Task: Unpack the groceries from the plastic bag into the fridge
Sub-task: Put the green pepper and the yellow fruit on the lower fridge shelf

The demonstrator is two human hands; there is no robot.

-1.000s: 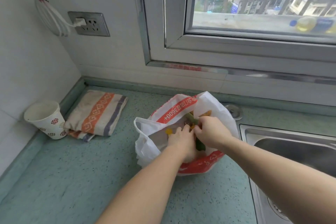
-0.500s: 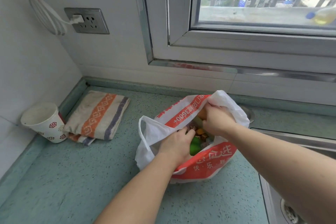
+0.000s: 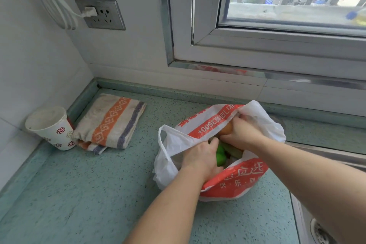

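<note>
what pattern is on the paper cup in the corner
White with small red flower-like medallions on the paper cup; the head view shows it.

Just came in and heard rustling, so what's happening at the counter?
A person has both hands in a white and red plastic shopping bag on the speckled green countertop. The left hand reaches in beside a green vegetable; the right hand is by the far rim, over an orange round fruit. Its grip is hidden. Nothing is out yet.

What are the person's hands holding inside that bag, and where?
The right hand grips an orange fruit from above, in the plastic bag. The left hand reaches in beside a green item; its hold cannot be told.
</note>
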